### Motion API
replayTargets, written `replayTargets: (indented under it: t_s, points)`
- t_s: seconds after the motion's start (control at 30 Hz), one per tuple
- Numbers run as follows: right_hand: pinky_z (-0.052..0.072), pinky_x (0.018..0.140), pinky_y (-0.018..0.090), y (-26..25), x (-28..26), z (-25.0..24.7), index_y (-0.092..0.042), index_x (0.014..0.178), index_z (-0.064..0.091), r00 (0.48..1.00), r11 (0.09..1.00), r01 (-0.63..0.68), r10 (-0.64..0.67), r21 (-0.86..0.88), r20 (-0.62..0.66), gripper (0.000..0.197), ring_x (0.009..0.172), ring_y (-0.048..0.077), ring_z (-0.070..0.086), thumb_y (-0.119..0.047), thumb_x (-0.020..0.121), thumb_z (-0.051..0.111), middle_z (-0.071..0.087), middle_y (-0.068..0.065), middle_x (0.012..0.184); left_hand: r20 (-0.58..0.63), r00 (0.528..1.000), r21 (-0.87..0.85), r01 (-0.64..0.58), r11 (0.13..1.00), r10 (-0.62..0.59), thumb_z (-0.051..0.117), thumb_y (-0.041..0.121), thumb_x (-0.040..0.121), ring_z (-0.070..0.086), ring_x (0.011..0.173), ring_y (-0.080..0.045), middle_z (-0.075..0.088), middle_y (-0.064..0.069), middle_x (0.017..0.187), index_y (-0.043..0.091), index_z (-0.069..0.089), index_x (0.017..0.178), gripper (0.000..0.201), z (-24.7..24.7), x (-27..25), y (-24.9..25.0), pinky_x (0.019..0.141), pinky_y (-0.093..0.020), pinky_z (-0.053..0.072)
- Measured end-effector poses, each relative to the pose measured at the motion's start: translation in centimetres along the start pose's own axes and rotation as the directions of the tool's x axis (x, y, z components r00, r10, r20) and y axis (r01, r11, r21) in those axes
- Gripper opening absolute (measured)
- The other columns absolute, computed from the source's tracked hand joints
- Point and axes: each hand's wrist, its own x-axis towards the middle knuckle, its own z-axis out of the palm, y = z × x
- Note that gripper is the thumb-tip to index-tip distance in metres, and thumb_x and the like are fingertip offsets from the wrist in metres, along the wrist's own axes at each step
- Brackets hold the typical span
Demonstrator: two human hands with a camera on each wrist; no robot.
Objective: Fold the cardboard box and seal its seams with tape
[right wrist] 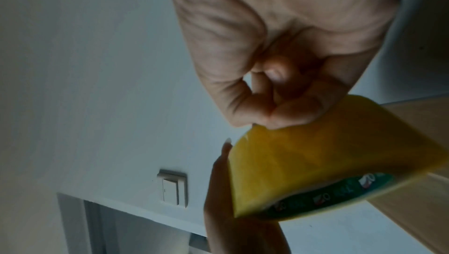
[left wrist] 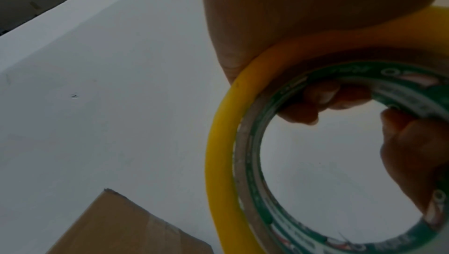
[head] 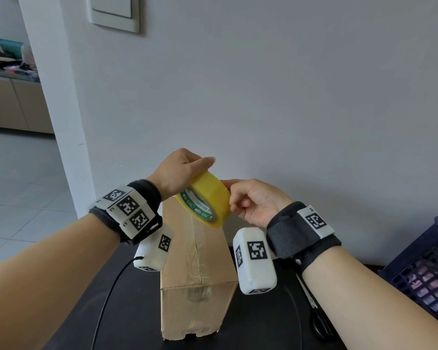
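Note:
A folded cardboard box [head: 200, 269] stands on the black table, its top seam covered with clear tape; a corner of the box [left wrist: 126, 229] shows in the left wrist view. Above its far end I hold a yellow tape roll [head: 208, 200] with a green core. My left hand [head: 177, 173] grips the tape roll [left wrist: 226, 162] from the top left, fingers curled into the core. My right hand [head: 253, 200] pinches the roll's outer surface [right wrist: 316, 162] at its right edge with thumb and fingertips.
Black scissors [head: 316, 311] lie on the table [head: 263, 324] under my right forearm. A dark blue crate [head: 425, 269] stands at the right edge. A black cable [head: 109, 296] runs down from my left wrist. The white wall [head: 288, 97] is close behind the box.

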Motion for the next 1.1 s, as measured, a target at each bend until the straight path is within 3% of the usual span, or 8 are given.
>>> replayTargets:
  t_s: [0.1,0.2,0.47,0.67,0.83,0.97,1.1]
  points:
    - [0.051,0.046,0.016,0.1,-0.1,-0.2,-0.006,0.079,0.071,0.999,0.999,-0.005,0.003,0.053,0.048,0.02,0.036,0.005,0.034,0.007,0.08,0.056,0.044,0.0,0.056,0.007,1.0,0.013,0.024,1.0,-0.024,0.055,0.041,0.091,0.036,0.047,-0.021,0.037,-0.007,0.052,0.002,0.052,0.062,0.049,0.0,0.3,-0.1,0.055,-0.03,0.033]
    - [0.052,0.046,0.017,-0.2,-0.3,-0.3,-0.007,0.08,0.068,0.998,0.997,-0.016,0.012,0.073,0.054,0.003,0.035,0.004,0.034,-0.005,0.082,0.067,0.046,-0.001,0.059,0.018,0.999,-0.008,0.041,0.999,-0.041,0.054,0.038,0.092,0.037,0.046,-0.021,0.038,-0.009,0.053,0.003,0.052,0.064,0.045,0.0,0.4,-0.1,0.052,-0.028,0.033]
    - [0.05,0.042,0.017,-0.4,-0.2,-0.9,-0.002,0.08,0.07,0.998,0.988,-0.057,0.051,0.146,0.04,0.015,0.033,0.003,0.028,0.005,0.081,0.057,0.045,0.002,0.069,0.03,0.998,-0.018,0.048,0.999,-0.047,0.055,0.036,0.092,0.036,0.039,-0.015,0.038,0.0,0.044,0.01,0.044,0.052,0.048,0.4,0.6,0.3,0.048,-0.022,0.033]
    - [0.046,0.041,0.014,0.0,0.4,-0.7,-0.005,0.086,0.069,0.999,0.999,-0.023,0.025,0.036,-0.033,0.037,0.031,0.006,0.028,0.014,0.075,0.039,0.043,0.003,0.061,0.021,0.998,0.007,0.06,0.998,-0.06,0.055,0.035,0.092,0.036,0.04,-0.016,0.036,0.0,0.045,0.014,0.04,0.048,0.051,0.7,0.8,0.6,0.051,-0.025,0.034]
    - [0.052,0.046,0.017,-0.7,-0.2,-0.5,-0.004,0.083,0.066,1.0,0.995,-0.022,0.02,0.1,0.019,0.005,0.034,0.004,0.031,-0.004,0.085,0.061,0.043,-0.001,0.057,0.016,0.995,-0.008,0.102,0.995,-0.102,0.056,0.033,0.092,0.036,0.044,-0.021,0.036,-0.006,0.049,0.013,0.04,0.049,0.049,0.4,0.8,0.5,0.051,-0.026,0.033]
    - [0.052,0.047,0.016,-0.7,-0.1,-0.7,-0.003,0.089,0.066,0.999,0.991,-0.035,0.032,0.133,0.02,0.012,0.031,0.005,0.028,0.001,0.085,0.055,0.036,-0.005,0.043,0.028,0.993,-0.019,0.114,0.993,-0.113,0.056,0.031,0.092,0.035,0.041,-0.019,0.036,-0.005,0.047,0.013,0.04,0.047,0.05,0.5,0.8,0.8,0.05,-0.025,0.032]
    - [0.05,0.044,0.015,-0.4,0.1,-0.6,-0.004,0.084,0.068,1.0,0.995,-0.018,0.02,0.098,-0.017,0.031,0.031,0.005,0.028,0.013,0.08,0.042,0.044,0.0,0.051,0.031,0.992,0.006,0.118,0.993,-0.119,0.056,0.031,0.092,0.038,0.036,-0.015,0.039,-0.003,0.045,0.014,0.04,0.046,0.051,0.5,0.9,1.2,0.047,-0.021,0.036]
